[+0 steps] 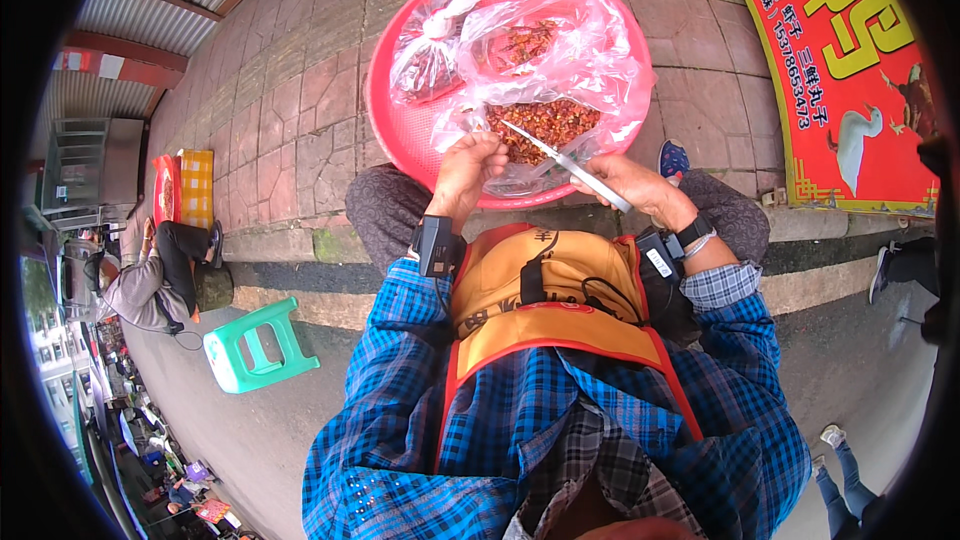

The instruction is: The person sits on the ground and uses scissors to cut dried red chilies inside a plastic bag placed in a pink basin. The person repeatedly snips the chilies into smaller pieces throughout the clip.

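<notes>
My right hand (628,181) grips a pair of scissors (568,164) with pale handles, its blades pointing up and left over a clear plastic bag. Close to the blade tips, my left hand (474,163) has its fingertips pinched together; whether a small piece lies between them is too small to tell. Cut dried red chillies (559,124) fill the open bag beneath the blades. Longer dried chillies (525,43) lie in a clear bag (592,26) farther back. A knotted plastic bag (431,37) with dark red contents sits at the back left. All rest in a pink perforated plastic basket (401,116).
A green plastic stool (259,346) stands on the road to the left. Beyond it another person (142,285) sits beside a red bag (166,187) and a yellow checked cloth (196,187). A red signboard (847,90) with writing stands at the right. Passers-by's legs (847,484) show lower right.
</notes>
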Demonstrator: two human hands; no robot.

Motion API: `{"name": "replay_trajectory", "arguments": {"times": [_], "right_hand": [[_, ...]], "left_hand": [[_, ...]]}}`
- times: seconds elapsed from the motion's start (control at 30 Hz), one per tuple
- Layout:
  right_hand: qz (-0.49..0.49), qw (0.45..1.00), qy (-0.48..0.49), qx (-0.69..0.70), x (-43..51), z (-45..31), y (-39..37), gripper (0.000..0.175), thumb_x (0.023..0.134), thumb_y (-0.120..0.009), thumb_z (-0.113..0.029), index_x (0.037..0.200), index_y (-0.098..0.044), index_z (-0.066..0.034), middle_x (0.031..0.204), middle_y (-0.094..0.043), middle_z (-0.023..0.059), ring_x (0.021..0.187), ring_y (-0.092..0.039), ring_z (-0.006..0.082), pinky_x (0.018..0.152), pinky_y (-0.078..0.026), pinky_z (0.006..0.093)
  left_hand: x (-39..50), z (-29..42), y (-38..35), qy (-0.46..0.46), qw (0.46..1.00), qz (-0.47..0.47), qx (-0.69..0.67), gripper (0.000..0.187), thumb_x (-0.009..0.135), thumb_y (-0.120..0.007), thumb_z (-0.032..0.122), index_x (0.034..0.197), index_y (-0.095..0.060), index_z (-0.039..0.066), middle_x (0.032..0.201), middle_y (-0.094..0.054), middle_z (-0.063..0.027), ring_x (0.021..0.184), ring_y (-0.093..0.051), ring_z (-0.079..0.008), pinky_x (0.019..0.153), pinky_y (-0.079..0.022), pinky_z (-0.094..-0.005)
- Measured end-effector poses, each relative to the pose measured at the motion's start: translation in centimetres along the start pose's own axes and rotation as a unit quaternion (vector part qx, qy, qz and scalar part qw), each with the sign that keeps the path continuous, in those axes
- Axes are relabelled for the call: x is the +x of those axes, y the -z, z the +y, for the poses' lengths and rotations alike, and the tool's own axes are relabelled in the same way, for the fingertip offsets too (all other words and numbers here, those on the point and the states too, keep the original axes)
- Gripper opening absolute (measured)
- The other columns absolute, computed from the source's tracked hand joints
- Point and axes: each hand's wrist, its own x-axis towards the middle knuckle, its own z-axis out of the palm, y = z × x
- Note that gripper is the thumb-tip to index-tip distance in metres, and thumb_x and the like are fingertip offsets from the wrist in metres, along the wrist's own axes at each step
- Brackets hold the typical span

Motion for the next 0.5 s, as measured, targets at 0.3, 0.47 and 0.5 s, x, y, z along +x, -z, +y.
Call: {"name": "replay_trajectory", "arguments": {"times": [0.3, 0.47, 0.5], "right_hand": [[-0.008, 0.999, 0.032, 0.005, -0.42, -0.06, -0.57, 0.035, 0.086, -0.066, -0.035, 0.093, -0.064, -0.0008, 0.069, -0.051, -0.0057, 0.059, -0.045, 0.0036, 0.049, -0.035, 0.0207], [-0.013, 0.999, 0.017, 0.029, -0.12, 0.46, -0.26, 0.032, 0.086, -0.065, -0.034, 0.087, -0.064, -0.0024, 0.064, -0.048, -0.0068, 0.053, -0.043, 0.0029, 0.045, -0.033, 0.0199], [-0.015, 0.999, 0.015, 0.039, -0.05, 0.58, -0.21, 0.031, 0.086, -0.064, -0.034, 0.086, -0.065, -0.0026, 0.063, -0.048, -0.007, 0.052, -0.044, 0.0028, 0.045, -0.033, 0.0197]], "left_hand": [[0.27, -0.15, -0.46, 0.01, 0.999, -0.051, -0.013, 0.006, 0.089, -0.055, 0.007, 0.092, -0.058, 0.003, 0.078, -0.064, -0.0057, 0.064, -0.062, -0.0121, 0.057, -0.051, -0.0226], [0.33, -0.23, -0.41, 0.014, 0.999, -0.049, -0.017, 0.005, 0.089, -0.056, 0.007, 0.091, -0.058, 0.003, 0.078, -0.064, -0.0058, 0.063, -0.062, -0.0122, 0.057, -0.051, -0.0228], [0.35, -0.26, -0.37, 0.016, 0.999, -0.043, -0.019, 0.005, 0.089, -0.056, 0.006, 0.091, -0.058, 0.004, 0.078, -0.064, -0.0058, 0.063, -0.062, -0.0122, 0.057, -0.051, -0.0228]]}}
